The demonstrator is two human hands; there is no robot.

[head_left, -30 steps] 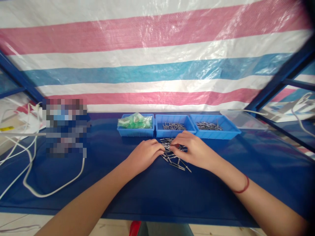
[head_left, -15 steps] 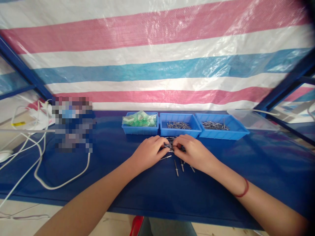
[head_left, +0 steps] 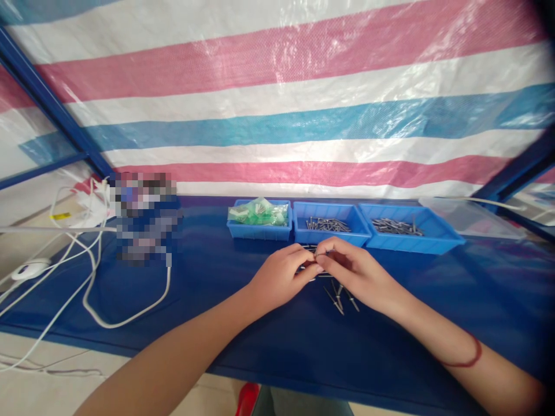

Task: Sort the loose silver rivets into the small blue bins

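Left hand (head_left: 281,278) and right hand (head_left: 365,279) meet tip to tip, fingers curled in; can't tell if anything's pinched. Head cam's got loose metal pins (head_left: 339,294) around that spot, a few fanned out toward the wearer, roughly lengthwise, nearer the right hand.

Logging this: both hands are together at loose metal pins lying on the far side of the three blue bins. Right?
Wrong side: the head view shows the loose pins on the near side of the bins. The rest stands.
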